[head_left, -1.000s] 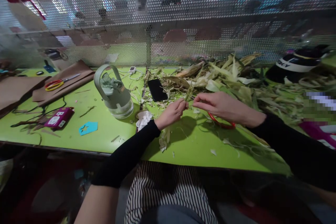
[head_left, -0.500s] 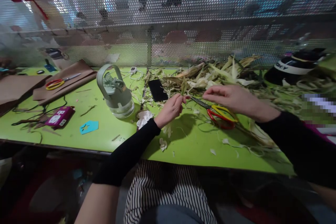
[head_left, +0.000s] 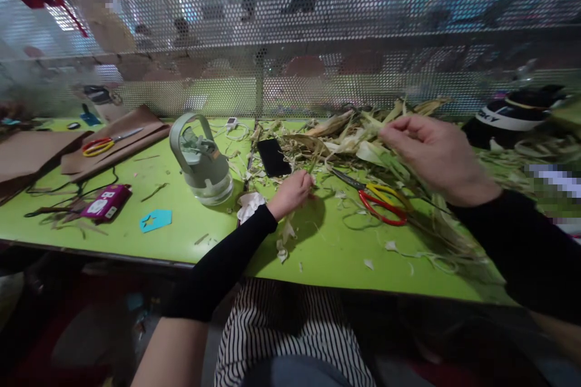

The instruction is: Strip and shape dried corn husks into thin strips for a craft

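Note:
My left hand [head_left: 293, 193] is closed in a pinch over the middle of the green table. A thin strip of corn husk [head_left: 314, 163] sticks up from its fingertips. My right hand [head_left: 436, 154] is raised in front of the husk pile, thumb and fingers pinched together; whether a piece of husk is between them I cannot make out. Dried corn husks [head_left: 376, 148] lie heaped behind and beside it. Between my hands, scissors [head_left: 384, 202] with one red and one yellow handle rest on the table, untouched.
Left of my hands stand a pale green water bottle [head_left: 202, 163] and a crumpled tissue [head_left: 249, 207]. A black phone [head_left: 273, 157] lies among scraps. Further left are a purple box [head_left: 106, 202], a blue tag [head_left: 155, 221] and more scissors [head_left: 102, 145] on brown paper. A perforated metal screen [head_left: 290, 60] rises behind.
My right hand has moved up and right, away from the scissors and my left hand, toward the husk pile. My left hand has shifted slightly left and down, still pinching the strip.

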Motion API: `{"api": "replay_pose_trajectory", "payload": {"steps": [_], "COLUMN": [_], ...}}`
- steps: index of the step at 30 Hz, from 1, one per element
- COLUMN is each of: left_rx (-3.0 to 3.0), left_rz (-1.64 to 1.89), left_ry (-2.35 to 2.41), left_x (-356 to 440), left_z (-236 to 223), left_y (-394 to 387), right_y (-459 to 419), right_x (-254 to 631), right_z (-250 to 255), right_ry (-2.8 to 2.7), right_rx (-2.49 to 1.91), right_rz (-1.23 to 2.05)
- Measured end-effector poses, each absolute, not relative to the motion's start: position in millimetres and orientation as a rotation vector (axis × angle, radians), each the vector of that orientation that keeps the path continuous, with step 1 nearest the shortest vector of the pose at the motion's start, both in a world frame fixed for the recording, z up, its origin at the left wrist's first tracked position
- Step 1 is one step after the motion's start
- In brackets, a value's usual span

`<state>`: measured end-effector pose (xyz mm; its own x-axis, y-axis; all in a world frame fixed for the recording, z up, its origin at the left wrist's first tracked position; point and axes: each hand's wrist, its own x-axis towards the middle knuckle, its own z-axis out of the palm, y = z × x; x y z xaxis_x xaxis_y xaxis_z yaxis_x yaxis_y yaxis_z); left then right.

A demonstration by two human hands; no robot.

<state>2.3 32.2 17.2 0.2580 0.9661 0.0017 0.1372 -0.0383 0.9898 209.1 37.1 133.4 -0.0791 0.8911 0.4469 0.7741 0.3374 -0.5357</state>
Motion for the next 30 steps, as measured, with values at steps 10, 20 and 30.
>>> {"api": "replay_pose_trajectory", "payload": {"steps": [10,20,30], "left_rx": [1.311,1.532,2.145], "left_rz": [1.010,0.968,0.863], "left_ry": [0.807,0.929,0.885], "left_x": [8.6,8.5,9.8], "left_z": [30.5,24.3,37.4], "left_y": [18.5,20.5,5.0], "right_y": [25.9,33.2,59.9], "right_x": [182.9,175.3,182.0], "right_z": [119.7,113.4,139.4], "right_ry": [-2.443,-2.577,-2.859], "right_rx": [-1.394,-1.283,-1.169], "right_rz": [0.387,0.213,0.522]}}
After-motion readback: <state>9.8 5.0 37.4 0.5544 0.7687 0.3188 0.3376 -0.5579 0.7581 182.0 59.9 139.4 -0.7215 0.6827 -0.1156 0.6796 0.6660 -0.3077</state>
